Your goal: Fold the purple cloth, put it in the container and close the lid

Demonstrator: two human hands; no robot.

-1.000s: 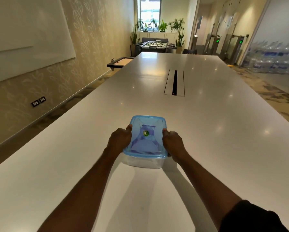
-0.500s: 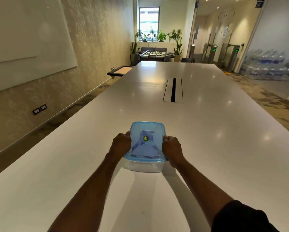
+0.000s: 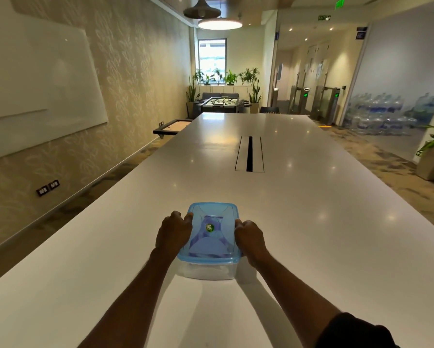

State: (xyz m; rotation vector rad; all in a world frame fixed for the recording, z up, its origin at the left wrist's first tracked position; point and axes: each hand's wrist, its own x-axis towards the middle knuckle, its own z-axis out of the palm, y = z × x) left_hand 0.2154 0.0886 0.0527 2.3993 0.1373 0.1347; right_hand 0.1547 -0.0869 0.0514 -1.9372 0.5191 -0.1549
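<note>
A clear plastic container [image 3: 207, 271] stands on the long white table [image 3: 311, 222], close to its near end. Its translucent blue lid [image 3: 223, 214] sits on top, with a round green sticker at its middle. The purple cloth [image 3: 206, 244] shows through the lid, lying folded inside. My left hand [image 3: 173, 232] grips the lid's left edge, fingers curled over the rim. My right hand [image 3: 250, 238] grips the right edge the same way.
A cable slot [image 3: 249, 153] runs along the table's middle, well beyond the container. A whiteboard [image 3: 35, 91] hangs on the left wall. Potted plants, a foosball table [image 3: 219, 102] and stacked water bottles [image 3: 382, 114] lie far off past the table.
The camera has tilted upward, showing more ceiling and room. Both hands stay on the lid's sides, and the container has not shifted on the table.
</note>
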